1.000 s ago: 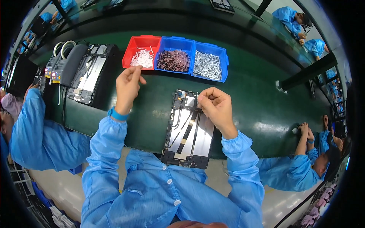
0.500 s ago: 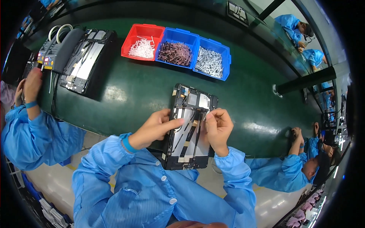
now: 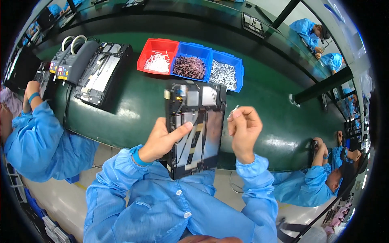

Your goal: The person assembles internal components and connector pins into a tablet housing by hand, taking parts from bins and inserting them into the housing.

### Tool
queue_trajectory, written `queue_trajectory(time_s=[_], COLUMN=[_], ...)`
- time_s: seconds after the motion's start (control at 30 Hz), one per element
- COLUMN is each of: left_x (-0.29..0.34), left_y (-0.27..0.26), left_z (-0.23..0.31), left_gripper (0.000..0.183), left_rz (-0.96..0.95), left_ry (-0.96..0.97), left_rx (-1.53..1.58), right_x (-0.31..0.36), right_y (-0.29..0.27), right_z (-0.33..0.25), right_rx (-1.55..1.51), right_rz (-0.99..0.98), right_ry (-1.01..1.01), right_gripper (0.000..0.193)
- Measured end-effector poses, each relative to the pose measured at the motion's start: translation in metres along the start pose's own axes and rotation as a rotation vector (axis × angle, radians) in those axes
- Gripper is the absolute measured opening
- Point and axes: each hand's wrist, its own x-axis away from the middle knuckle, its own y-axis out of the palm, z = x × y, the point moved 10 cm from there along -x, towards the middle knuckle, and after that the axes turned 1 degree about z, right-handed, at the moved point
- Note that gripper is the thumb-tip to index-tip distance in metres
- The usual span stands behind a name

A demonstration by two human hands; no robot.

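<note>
An opened black tablet (image 3: 206, 133), its silver inner plates, dark cables and strips of tape exposed, is gripped along its left edge by my left hand (image 3: 158, 141), thumb on top. It is held up over the table's front edge and looks slightly smeared by motion. To the right of the tablet and apart from it, my right hand (image 3: 245, 131) pinches a small thin whitish piece (image 3: 233, 111) between thumb and forefinger. Beyond the tablet stand a red bin (image 3: 142, 60) of white slim parts, a blue bin (image 3: 193, 46) of brownish parts and another blue bin (image 3: 240, 77) of silvery parts.
More opened tablets (image 3: 101, 73) lie stacked at the left, beside grey devices (image 3: 83, 60) with looped pale handles. Co-workers in blue sit left (image 3: 40, 141) and right (image 3: 304, 184). A raised dark ledge (image 3: 202, 20) runs along the back, and a black post (image 3: 324, 87) juts in at the right.
My right hand has drawn off the tablet to the right, the small piece in its fingers. The tablet has shifted left and tilted in my left hand.
</note>
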Motion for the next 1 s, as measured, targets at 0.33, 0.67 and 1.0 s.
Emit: queue_trajectory(time_s=[0.33, 0.67, 1.0], left_x=[0.033, 0.039, 0.038], left_y=[0.003, 0.012, 0.014], left_z=[0.07, 0.067, 0.069], left_gripper=[0.023, 0.059, 0.062], left_rz=[0.368, 0.43, 0.438], left_ry=[1.188, 1.226, 1.235], left_rx=[-0.809, -1.02, -1.004], right_x=[0.0, 0.007, 0.008], right_y=[0.108, 0.118, 0.117], right_z=[-0.069, -0.048, -0.05], right_rx=[-0.241, -0.264, -0.22], right_rz=[-0.476, -0.49, -0.517], right_ry=[0.072, 0.046, 0.027], right_gripper=[0.004, 0.005, 0.008])
